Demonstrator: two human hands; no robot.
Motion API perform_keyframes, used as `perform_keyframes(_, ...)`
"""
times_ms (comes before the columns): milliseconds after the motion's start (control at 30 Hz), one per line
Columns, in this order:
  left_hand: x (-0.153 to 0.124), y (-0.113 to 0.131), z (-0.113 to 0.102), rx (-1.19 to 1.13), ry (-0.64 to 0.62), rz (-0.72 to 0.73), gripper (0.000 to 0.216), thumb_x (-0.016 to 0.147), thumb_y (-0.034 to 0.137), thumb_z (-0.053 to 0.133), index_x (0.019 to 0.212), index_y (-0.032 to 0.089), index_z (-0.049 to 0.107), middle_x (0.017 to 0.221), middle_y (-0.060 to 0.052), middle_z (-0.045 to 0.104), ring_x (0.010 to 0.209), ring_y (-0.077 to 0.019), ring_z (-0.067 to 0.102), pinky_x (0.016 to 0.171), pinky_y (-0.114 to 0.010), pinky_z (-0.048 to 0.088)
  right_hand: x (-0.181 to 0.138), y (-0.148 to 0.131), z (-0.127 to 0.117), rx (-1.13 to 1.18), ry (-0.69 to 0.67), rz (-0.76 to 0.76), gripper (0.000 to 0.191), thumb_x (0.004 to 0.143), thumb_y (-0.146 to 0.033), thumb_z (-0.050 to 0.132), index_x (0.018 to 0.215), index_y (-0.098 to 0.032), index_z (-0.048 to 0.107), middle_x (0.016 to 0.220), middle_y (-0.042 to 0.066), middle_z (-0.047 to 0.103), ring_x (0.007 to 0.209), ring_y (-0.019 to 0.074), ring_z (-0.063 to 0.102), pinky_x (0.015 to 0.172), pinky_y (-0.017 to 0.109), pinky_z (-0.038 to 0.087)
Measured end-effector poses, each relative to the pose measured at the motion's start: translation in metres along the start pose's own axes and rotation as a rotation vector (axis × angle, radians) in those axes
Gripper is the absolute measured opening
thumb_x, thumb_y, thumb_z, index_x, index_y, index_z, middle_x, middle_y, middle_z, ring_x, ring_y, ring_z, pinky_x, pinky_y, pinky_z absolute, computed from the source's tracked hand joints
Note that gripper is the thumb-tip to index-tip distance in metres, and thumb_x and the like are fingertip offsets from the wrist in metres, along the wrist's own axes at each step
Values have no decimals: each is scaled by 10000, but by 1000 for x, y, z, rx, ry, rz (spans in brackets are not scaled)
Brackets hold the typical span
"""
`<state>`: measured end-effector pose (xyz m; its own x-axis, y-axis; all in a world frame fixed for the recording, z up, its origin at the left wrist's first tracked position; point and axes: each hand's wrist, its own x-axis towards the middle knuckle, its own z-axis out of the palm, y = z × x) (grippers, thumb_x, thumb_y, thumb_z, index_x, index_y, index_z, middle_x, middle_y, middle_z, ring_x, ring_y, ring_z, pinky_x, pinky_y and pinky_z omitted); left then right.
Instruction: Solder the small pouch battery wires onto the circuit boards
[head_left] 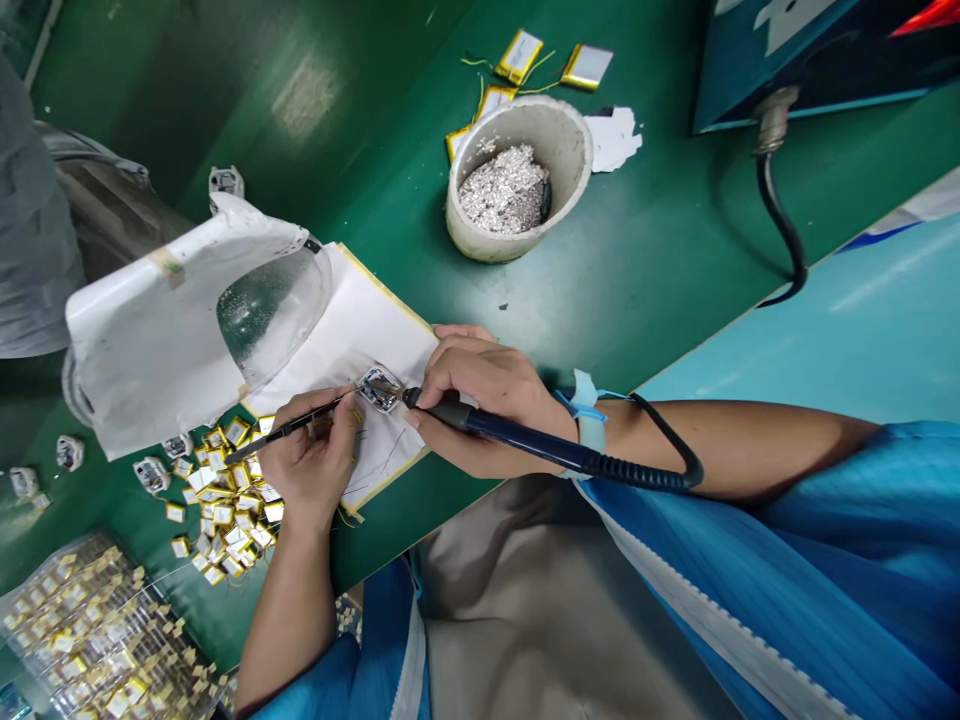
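A round grey stone-like pot [457,215] holding silvery metal scrap [502,190] stands on the green counter [660,220]. Flat gold-edged pouch batteries [519,57] with thin wires lie just beyond it. A dark blue equipment housing [817,60] trails a black cable [776,200].

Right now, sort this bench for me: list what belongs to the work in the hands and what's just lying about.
In use:
soldering iron in the right hand
tweezers in the left hand
small silvery part at the iron's tip

Lying about:
wired pouch cells
tub of silvery scraps
clear curved shield
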<state>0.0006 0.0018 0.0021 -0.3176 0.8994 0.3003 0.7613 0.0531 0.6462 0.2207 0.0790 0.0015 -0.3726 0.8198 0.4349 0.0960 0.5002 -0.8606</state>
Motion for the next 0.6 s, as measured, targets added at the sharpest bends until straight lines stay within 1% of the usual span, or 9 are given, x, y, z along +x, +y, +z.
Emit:
perform_keyframes(100,-1,0,2,6,11,5,165,960,339,844,1003,194,780,918,-27,807,838,-164,803,773,-285,661,1,0,-1,31,38,-7,184,916,-197,757,879,-259,588,741,-32,696,691,172,691,884,395,578)
perform_keyframes(167,-1,0,2,11,-1,-15,189,961,358,843,1019,193,772,925,-28,803,841,-166,800,787,-294,662,2,0,-2,58,93,3,190,917,-203,772,882,-261,595,757,-25,710,695,179,701,876,402,596)
perform_keyframes(233,0,-1,-2,-20,-9,-5,199,977,367,818,1052,196,750,948,-35,800,865,-174,804,817,-320,670,2,0,-3,63,147,16,191,913,-212,784,894,-266,601,780,-19,727,707,186,714,944,437,619)
perform_keyframes(300,2,-1,-9,-86,11,78,153,1026,355,735,1067,208,721,1013,-57,803,957,-203,815,893,-383,678,1,1,-3,50,191,13,193,908,-222,791,904,-271,605,785,-22,733,706,189,721,1041,484,623)
perform_keyframes(367,6,1,-16,-121,33,183,128,1072,316,622,1072,222,709,1108,-84,803,1054,-231,810,948,-447,674,1,2,-3,22,221,2,194,903,-231,796,910,-274,607,781,-28,731,688,186,720,1094,511,622)
perform_keyframes(433,8,5,-19,-47,-49,270,150,1061,293,607,1119,231,731,1231,-110,793,1110,-250,799,928,-445,670,1,3,-3,-2,238,-9,191,905,-247,798,912,-274,609,771,-33,723,667,182,713,1094,516,635)
perform_keyframes(500,7,13,-16,110,-198,325,223,995,320,716,1199,238,751,1336,-130,773,1105,-261,794,826,-386,656,-1,4,-4,-5,238,-10,187,909,-256,802,922,-275,616,771,-34,716,672,184,715,1097,523,642)
perform_keyframes(567,3,23,-12,251,-303,350,311,925,339,802,1218,245,758,1354,-131,767,1067,-257,797,712,-328,613,-3,3,-4,13,237,-6,198,899,-254,823,934,-276,630,776,-31,711,713,199,730,1106,542,646)
perform_keyframes(600,0,27,-12,289,-312,347,305,915,339,810,1201,248,757,1331,-124,771,1040,-247,798,666,-308,587,-4,2,-5,24,242,-4,207,888,-248,838,940,-278,640,786,-27,713,742,211,742,1106,556,650)
